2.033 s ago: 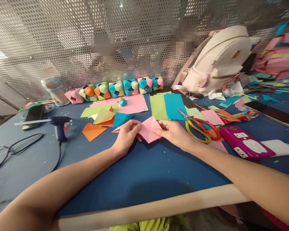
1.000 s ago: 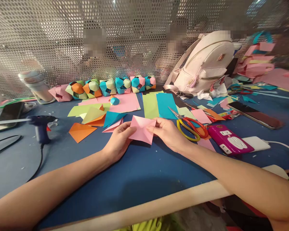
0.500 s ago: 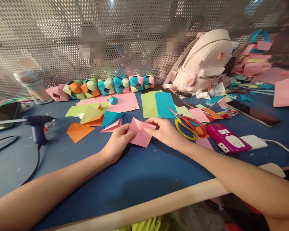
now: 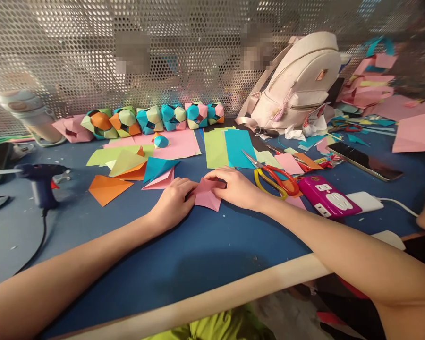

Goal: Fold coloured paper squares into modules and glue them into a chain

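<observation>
A small pink paper sheet (image 4: 207, 196) is held between my two hands, low over the blue table. My left hand (image 4: 174, 202) grips its left edge, fingers curled with the thumb toward the paper. My right hand (image 4: 236, 189) pinches the upper right part between thumb and fingers. The paper is bent near its top, and part of it hides behind my fingers. Just beyond my left hand lie a blue folded piece (image 4: 159, 168) and a pink folded piece (image 4: 161, 181). An orange paper piece (image 4: 109, 189) rests farther left.
Scissors (image 4: 271, 177) with red and yellow handles lie right of my right hand, near a purple case (image 4: 328, 196) and a phone (image 4: 364, 161). A glue gun (image 4: 42, 182) stands left. Several folded paper balls (image 4: 149, 121) line the mesh wall beside a backpack (image 4: 293, 85). Another person's hand shows at right.
The pink sheet, flat and spread before, is now bent at its top. My left hand has turned so its back faces up more. The whole view has shifted slightly.
</observation>
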`<control>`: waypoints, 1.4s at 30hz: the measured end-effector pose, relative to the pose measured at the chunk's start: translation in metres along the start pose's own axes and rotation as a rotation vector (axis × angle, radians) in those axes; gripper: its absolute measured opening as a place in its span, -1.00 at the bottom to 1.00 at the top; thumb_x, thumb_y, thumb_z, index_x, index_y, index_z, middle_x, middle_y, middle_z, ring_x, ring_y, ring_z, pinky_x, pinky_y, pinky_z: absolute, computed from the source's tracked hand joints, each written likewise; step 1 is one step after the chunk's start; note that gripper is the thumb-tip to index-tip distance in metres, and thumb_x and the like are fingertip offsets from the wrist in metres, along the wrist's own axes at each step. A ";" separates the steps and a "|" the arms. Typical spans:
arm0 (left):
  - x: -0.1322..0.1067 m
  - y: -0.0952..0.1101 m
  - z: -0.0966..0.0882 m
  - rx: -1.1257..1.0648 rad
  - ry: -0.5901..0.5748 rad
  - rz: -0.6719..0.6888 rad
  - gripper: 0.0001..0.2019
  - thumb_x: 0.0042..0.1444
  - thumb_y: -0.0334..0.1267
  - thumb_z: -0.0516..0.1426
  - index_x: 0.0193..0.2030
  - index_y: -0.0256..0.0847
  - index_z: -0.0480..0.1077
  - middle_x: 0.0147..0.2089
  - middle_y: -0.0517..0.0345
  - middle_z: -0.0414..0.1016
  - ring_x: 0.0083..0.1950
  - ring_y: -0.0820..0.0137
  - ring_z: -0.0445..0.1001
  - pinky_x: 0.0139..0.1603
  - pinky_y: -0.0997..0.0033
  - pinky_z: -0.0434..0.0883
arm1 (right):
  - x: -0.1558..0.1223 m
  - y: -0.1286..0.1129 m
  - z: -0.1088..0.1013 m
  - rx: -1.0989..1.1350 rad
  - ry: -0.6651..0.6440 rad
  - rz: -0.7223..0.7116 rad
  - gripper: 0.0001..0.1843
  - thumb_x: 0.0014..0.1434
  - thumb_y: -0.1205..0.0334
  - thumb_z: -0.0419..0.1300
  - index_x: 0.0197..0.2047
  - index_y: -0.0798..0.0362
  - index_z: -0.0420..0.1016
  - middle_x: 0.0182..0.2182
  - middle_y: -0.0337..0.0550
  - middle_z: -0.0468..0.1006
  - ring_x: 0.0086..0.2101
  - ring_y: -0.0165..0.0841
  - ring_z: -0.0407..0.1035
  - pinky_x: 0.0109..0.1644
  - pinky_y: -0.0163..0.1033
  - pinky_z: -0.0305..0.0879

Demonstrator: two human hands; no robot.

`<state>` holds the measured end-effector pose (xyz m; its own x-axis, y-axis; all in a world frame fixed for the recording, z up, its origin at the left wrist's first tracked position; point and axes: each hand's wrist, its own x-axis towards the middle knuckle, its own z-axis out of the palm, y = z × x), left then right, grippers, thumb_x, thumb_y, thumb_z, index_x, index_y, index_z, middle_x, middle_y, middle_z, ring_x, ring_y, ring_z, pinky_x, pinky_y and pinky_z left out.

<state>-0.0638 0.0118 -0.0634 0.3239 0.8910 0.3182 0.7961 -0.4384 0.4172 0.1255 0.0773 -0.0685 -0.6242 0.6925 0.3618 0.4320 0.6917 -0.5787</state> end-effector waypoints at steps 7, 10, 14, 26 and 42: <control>0.000 0.001 -0.009 0.041 -0.120 0.071 -0.74 0.01 -0.54 -0.01 -0.20 -0.24 0.37 -0.29 0.11 0.43 -0.25 0.34 0.38 -0.22 0.36 0.35 | 0.001 0.004 -0.009 -0.119 -0.128 -0.167 -0.66 -0.05 0.61 0.11 -0.25 0.09 0.51 -0.32 -0.20 0.57 -0.27 -0.34 0.36 -0.10 -0.21 0.17; 0.001 0.001 -0.015 0.062 -0.176 0.090 -0.79 -0.02 -0.54 -0.01 -0.30 -0.24 0.35 -0.31 0.10 0.41 -0.27 0.35 0.38 -0.25 0.38 0.34 | 0.001 0.005 -0.012 -0.182 -0.169 -0.220 -0.71 0.00 0.59 0.11 -0.29 0.09 0.51 -0.34 -0.19 0.56 -0.26 -0.33 0.35 -0.13 -0.21 0.13; 0.001 -0.002 -0.019 0.059 -0.231 0.115 -0.80 0.00 -0.52 -0.02 -0.32 -0.24 0.38 -0.30 0.09 0.41 -0.30 0.37 0.39 -0.28 0.40 0.35 | 0.000 0.005 -0.016 -0.282 -0.196 -0.287 -0.77 0.12 0.53 0.09 -0.32 0.09 0.53 -0.33 -0.13 0.54 -0.24 -0.30 0.32 -0.13 -0.21 0.10; -0.003 0.001 -0.019 0.104 -0.217 0.248 -0.77 0.15 -0.47 -0.05 -0.29 -0.30 0.44 -0.22 -0.04 0.42 -0.24 0.31 0.42 -0.20 0.30 0.41 | -0.008 -0.019 -0.038 -0.592 -0.449 -0.272 -0.76 0.21 0.52 0.04 -0.17 0.16 0.51 -0.24 -0.04 0.47 -0.17 -0.27 0.26 -0.05 -0.18 0.06; -0.008 0.012 -0.006 0.188 -0.137 0.471 -0.78 0.27 -0.41 -0.05 -0.12 -0.31 0.42 -0.10 -0.10 0.51 -0.09 0.26 0.42 -0.12 0.24 0.43 | -0.015 -0.029 -0.038 -0.644 -0.459 -0.258 -0.77 0.21 0.52 0.03 -0.17 0.15 0.46 -0.24 -0.07 0.42 -0.16 -0.26 0.25 0.00 -0.14 0.12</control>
<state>-0.0605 -0.0012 -0.0556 0.7228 0.6152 0.3147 0.6220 -0.7776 0.0917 0.1471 0.0548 -0.0299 -0.8980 0.4399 0.0114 0.4397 0.8958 0.0640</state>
